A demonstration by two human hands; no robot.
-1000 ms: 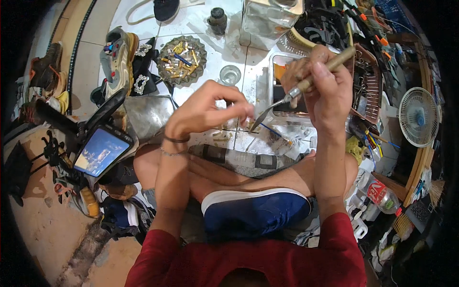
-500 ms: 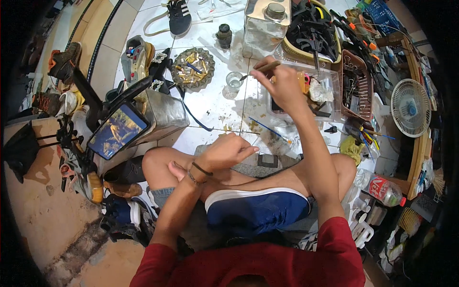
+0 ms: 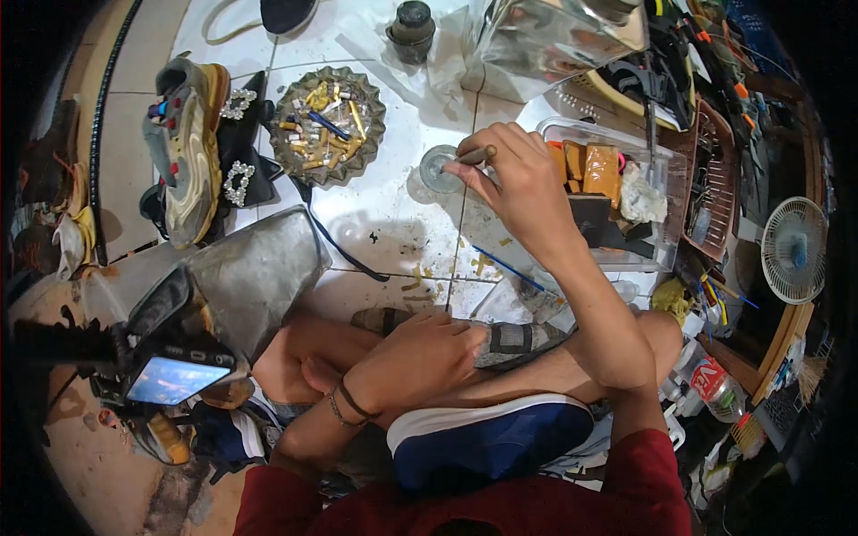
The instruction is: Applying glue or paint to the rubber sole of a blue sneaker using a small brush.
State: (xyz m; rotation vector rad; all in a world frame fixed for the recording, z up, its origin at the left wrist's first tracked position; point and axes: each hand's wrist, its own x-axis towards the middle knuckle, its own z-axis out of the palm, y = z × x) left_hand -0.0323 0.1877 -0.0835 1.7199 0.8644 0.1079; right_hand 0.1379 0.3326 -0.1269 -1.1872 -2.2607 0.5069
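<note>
My right hand (image 3: 514,174) is closed round a wooden-handled tool (image 3: 480,155), its fingertips at the rim of a small clear glass jar (image 3: 440,168). The tool's working end is hidden by the fingers and the glass. Low over my crossed shins lies my left hand (image 3: 420,353), back upward, its fingers loosely spread and partly hidden, with nothing seen in it. A blue shoe (image 3: 492,442) with a white sole rests on its side in my lap. A thin blue-handled brush (image 3: 509,266) lies on the tiles beyond my legs.
An ashtray (image 3: 371,116) full of cigarette butts stands left of the jar. Further left are a grey sneaker (image 3: 183,152) and a metal can (image 3: 259,268) beside a phone (image 3: 179,380). Right of my right hand sits a clear plastic box (image 3: 657,255) with orange blocks; a fan (image 3: 795,250) stands beyond.
The view has shifted closer to the floor. My left hand has lowered onto my shins. My right hand has brought the wooden-handled tool nearer to the glass jar.
</note>
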